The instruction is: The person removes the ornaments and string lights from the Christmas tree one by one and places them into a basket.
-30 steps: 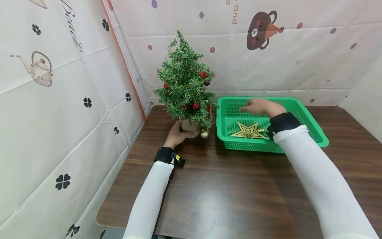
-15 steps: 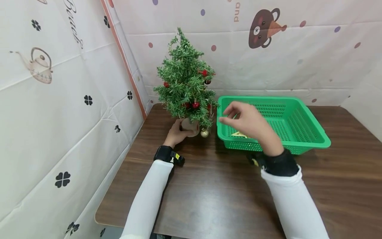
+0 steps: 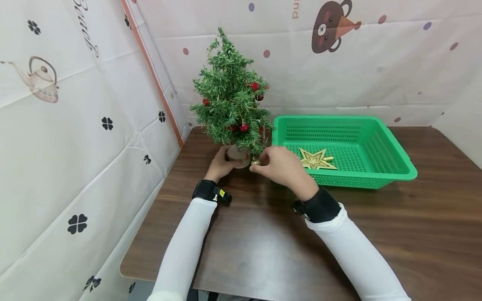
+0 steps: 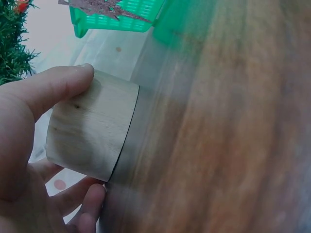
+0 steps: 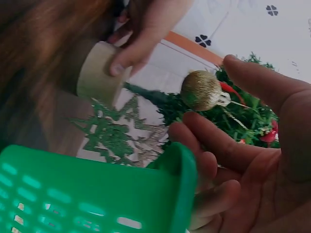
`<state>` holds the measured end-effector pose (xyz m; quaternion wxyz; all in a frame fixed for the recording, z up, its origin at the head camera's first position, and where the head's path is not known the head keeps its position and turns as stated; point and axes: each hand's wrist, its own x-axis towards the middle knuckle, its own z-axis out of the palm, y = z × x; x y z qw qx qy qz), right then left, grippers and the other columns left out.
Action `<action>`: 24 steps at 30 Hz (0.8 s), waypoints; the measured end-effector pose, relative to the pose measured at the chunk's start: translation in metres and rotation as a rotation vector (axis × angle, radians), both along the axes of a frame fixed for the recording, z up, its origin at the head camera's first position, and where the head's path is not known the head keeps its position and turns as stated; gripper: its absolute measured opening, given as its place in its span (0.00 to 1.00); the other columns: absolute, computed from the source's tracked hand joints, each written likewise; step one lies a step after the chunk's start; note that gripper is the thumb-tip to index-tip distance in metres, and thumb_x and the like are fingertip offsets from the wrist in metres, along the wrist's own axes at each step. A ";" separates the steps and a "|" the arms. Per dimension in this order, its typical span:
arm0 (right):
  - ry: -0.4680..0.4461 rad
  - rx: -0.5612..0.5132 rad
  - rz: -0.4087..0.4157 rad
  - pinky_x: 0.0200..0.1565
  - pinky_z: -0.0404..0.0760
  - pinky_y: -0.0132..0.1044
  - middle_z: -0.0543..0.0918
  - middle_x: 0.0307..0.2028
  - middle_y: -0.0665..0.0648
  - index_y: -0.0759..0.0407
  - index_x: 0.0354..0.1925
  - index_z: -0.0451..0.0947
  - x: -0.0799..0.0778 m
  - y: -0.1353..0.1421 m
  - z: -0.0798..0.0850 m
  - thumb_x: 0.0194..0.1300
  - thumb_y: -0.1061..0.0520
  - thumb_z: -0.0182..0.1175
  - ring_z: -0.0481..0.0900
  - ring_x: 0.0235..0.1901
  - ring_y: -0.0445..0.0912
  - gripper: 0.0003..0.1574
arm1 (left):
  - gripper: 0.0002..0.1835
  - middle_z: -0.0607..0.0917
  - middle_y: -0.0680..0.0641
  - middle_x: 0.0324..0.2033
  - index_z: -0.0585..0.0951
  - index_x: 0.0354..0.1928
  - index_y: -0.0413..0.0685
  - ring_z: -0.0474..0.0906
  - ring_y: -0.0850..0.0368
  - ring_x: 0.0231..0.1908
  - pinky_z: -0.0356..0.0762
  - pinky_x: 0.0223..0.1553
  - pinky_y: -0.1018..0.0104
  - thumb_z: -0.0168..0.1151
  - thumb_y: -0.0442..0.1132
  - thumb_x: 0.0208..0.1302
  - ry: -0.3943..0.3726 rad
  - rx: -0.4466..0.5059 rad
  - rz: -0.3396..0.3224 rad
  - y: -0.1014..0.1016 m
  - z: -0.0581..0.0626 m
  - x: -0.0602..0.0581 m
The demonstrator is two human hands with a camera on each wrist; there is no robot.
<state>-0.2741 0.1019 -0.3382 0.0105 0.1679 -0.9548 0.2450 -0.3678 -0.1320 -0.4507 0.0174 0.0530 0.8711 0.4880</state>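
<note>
On the table [image 3: 241, 238], gripping the base [image 4: 92, 126] with the left hand [image 3: 219, 164]; with the nearer right hand [image 3: 283, 166], straddling the ball [image 5: 200, 91] without a visible pinch, low on the tree [image 3: 229, 90] and just right of the base.

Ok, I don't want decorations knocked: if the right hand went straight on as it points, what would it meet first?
Probably the gold ball, right before the right hand; depth leaves it unclear whether they already touch.
</note>
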 end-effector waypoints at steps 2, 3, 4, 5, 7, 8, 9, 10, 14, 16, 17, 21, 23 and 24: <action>0.017 -0.004 0.001 0.42 0.85 0.48 0.88 0.45 0.54 0.54 0.48 0.86 -0.001 -0.003 -0.004 0.63 0.34 0.68 0.85 0.40 0.50 0.28 | 0.44 0.71 0.42 0.69 0.64 0.75 0.56 0.71 0.42 0.67 0.70 0.68 0.44 0.74 0.51 0.60 0.016 -0.009 0.001 -0.002 0.000 0.000; 0.024 -0.005 0.002 0.43 0.85 0.48 0.87 0.46 0.55 0.54 0.48 0.86 -0.002 -0.004 -0.005 0.64 0.34 0.68 0.85 0.41 0.50 0.28 | 0.43 0.72 0.42 0.68 0.64 0.74 0.55 0.71 0.42 0.67 0.71 0.67 0.44 0.74 0.51 0.60 0.020 -0.010 0.000 -0.004 0.000 0.001; 0.029 -0.007 0.003 0.43 0.85 0.48 0.87 0.46 0.55 0.54 0.48 0.86 -0.002 -0.005 -0.007 0.64 0.35 0.68 0.85 0.42 0.50 0.27 | 0.43 0.72 0.42 0.68 0.64 0.74 0.55 0.71 0.42 0.66 0.71 0.67 0.44 0.74 0.51 0.60 0.023 -0.014 -0.002 -0.005 -0.001 0.002; 0.033 -0.010 0.003 0.42 0.85 0.48 0.87 0.46 0.55 0.54 0.48 0.87 -0.003 -0.006 -0.009 0.64 0.35 0.68 0.85 0.42 0.51 0.27 | 0.43 0.72 0.42 0.68 0.65 0.74 0.54 0.71 0.42 0.66 0.71 0.67 0.44 0.75 0.50 0.60 0.027 -0.016 -0.004 -0.005 -0.001 0.002; 0.049 -0.014 0.003 0.42 0.85 0.47 0.87 0.46 0.54 0.53 0.47 0.87 -0.004 -0.007 -0.012 0.64 0.35 0.68 0.85 0.42 0.50 0.27 | 0.43 0.73 0.42 0.68 0.65 0.73 0.54 0.71 0.42 0.66 0.71 0.67 0.44 0.75 0.51 0.60 0.030 -0.025 -0.004 -0.006 -0.001 0.003; 0.057 -0.015 0.002 0.41 0.85 0.47 0.86 0.46 0.54 0.53 0.47 0.87 -0.004 -0.008 -0.013 0.63 0.35 0.68 0.85 0.41 0.50 0.26 | 0.43 0.72 0.42 0.68 0.65 0.73 0.54 0.71 0.42 0.67 0.71 0.68 0.44 0.75 0.51 0.60 0.031 -0.026 -0.003 -0.006 -0.001 0.004; 0.065 -0.016 0.000 0.41 0.85 0.47 0.86 0.46 0.54 0.53 0.46 0.87 -0.004 -0.008 -0.014 0.63 0.35 0.68 0.85 0.41 0.50 0.26 | 0.43 0.72 0.41 0.68 0.65 0.74 0.53 0.71 0.41 0.67 0.70 0.68 0.44 0.75 0.51 0.60 0.033 -0.024 -0.004 -0.006 0.000 0.004; 0.069 -0.021 -0.001 0.40 0.85 0.46 0.87 0.46 0.54 0.52 0.46 0.87 -0.004 -0.008 -0.014 0.63 0.35 0.68 0.85 0.40 0.50 0.26 | 0.43 0.72 0.41 0.68 0.64 0.74 0.53 0.71 0.41 0.67 0.70 0.68 0.44 0.75 0.51 0.60 0.036 -0.026 -0.003 -0.006 0.000 0.004; 0.052 -0.045 -0.006 0.38 0.84 0.45 0.88 0.43 0.52 0.51 0.45 0.86 -0.003 -0.006 -0.010 0.63 0.35 0.68 0.85 0.38 0.48 0.24 | 0.42 0.72 0.41 0.68 0.65 0.74 0.53 0.71 0.41 0.67 0.70 0.68 0.44 0.74 0.51 0.61 0.035 -0.026 -0.002 -0.004 0.002 0.004; 0.030 -0.060 -0.008 0.38 0.83 0.44 0.88 0.42 0.52 0.50 0.45 0.85 -0.002 -0.003 -0.007 0.64 0.35 0.68 0.84 0.37 0.47 0.23 | 0.42 0.73 0.41 0.68 0.65 0.73 0.53 0.71 0.41 0.67 0.70 0.68 0.44 0.74 0.51 0.61 0.030 -0.030 0.003 -0.004 0.002 0.004; 0.022 -0.066 -0.010 0.38 0.83 0.44 0.88 0.41 0.51 0.50 0.45 0.85 -0.002 -0.002 -0.006 0.64 0.36 0.68 0.84 0.36 0.47 0.23 | 0.42 0.73 0.41 0.68 0.65 0.73 0.53 0.71 0.41 0.67 0.70 0.68 0.44 0.74 0.51 0.61 0.026 -0.033 0.003 -0.004 0.001 0.004; 0.015 -0.079 -0.015 0.37 0.83 0.43 0.87 0.39 0.50 0.49 0.44 0.84 -0.001 0.003 -0.002 0.63 0.36 0.68 0.84 0.36 0.46 0.21 | 0.42 0.72 0.42 0.69 0.64 0.74 0.54 0.70 0.41 0.69 0.69 0.69 0.45 0.74 0.51 0.61 0.023 -0.039 -0.002 -0.002 0.000 0.003; 0.023 -0.084 -0.013 0.37 0.83 0.43 0.87 0.38 0.51 0.49 0.43 0.84 0.000 0.006 0.000 0.63 0.37 0.68 0.83 0.36 0.46 0.20 | 0.43 0.71 0.42 0.70 0.64 0.74 0.54 0.69 0.41 0.69 0.69 0.69 0.44 0.74 0.51 0.61 0.026 -0.035 -0.005 -0.001 0.000 0.002; 0.027 -0.085 -0.010 0.38 0.83 0.43 0.87 0.38 0.51 0.49 0.43 0.84 0.000 0.006 0.001 0.63 0.37 0.68 0.84 0.36 0.46 0.20 | 0.43 0.71 0.41 0.70 0.64 0.74 0.54 0.69 0.41 0.69 0.69 0.69 0.44 0.74 0.51 0.61 0.026 -0.031 -0.006 0.000 0.001 0.002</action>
